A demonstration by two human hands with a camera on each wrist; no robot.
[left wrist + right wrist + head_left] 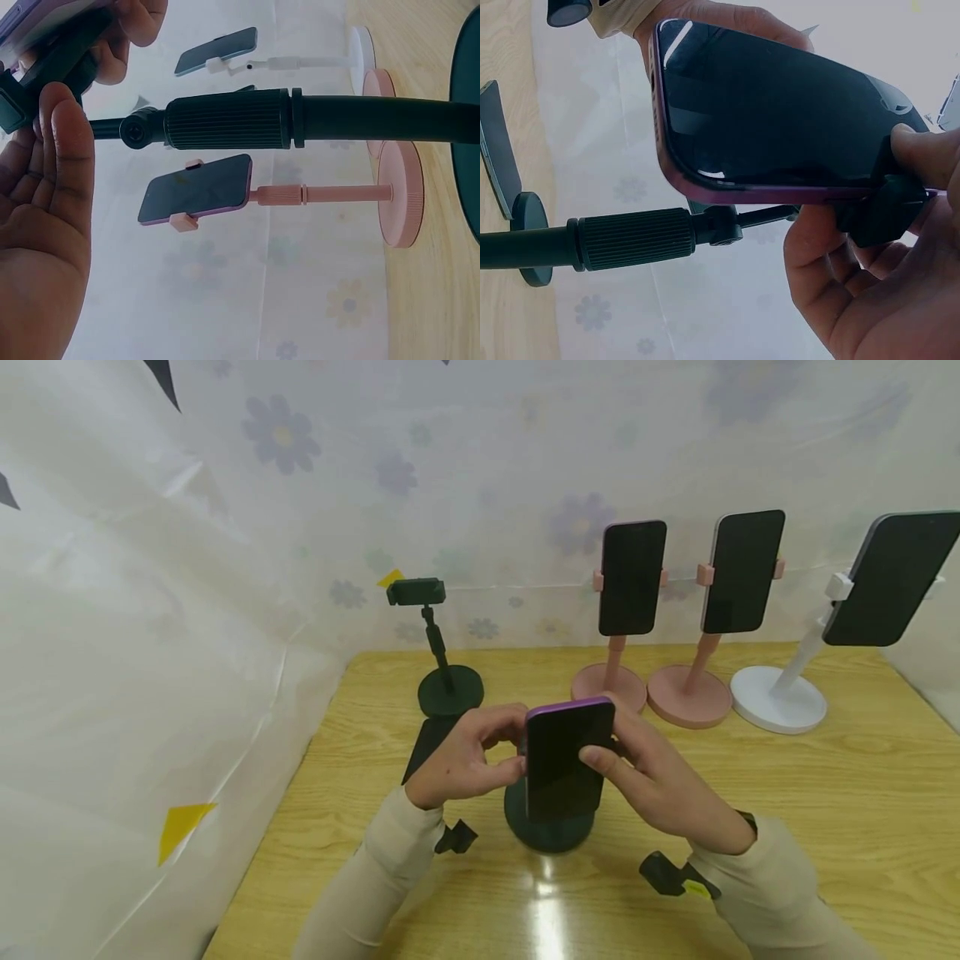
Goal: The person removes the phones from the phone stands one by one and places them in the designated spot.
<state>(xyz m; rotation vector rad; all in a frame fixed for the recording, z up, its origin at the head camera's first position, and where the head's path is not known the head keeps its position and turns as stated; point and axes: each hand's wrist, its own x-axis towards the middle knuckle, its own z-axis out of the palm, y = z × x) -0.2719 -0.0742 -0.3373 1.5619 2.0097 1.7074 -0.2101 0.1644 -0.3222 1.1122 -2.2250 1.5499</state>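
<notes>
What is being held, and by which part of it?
Right hand: the phone, by its right edge, together with the clamp there. Left hand: the clamp's opposite side.

On the R of your worktop (pixel 847 827), toward the back, you've 2 pink stands: the L pink stand (pixel 615 662) w/ a purple-rimmed phone (pixel 632 578), the R pink stand (pixel 690 697) w/ a silver-rimmed phone (pixel 744 572). Next to them, a white stand (pixel 780 697) w/ a dk phone (pixel 892 578). Back L, you've a dk green stand (pixel 450 691), w/ a flat-lying phone (pixel 427 743) just in front. Behind: your pale flower-print sheet (pixel 465 460).
</notes>
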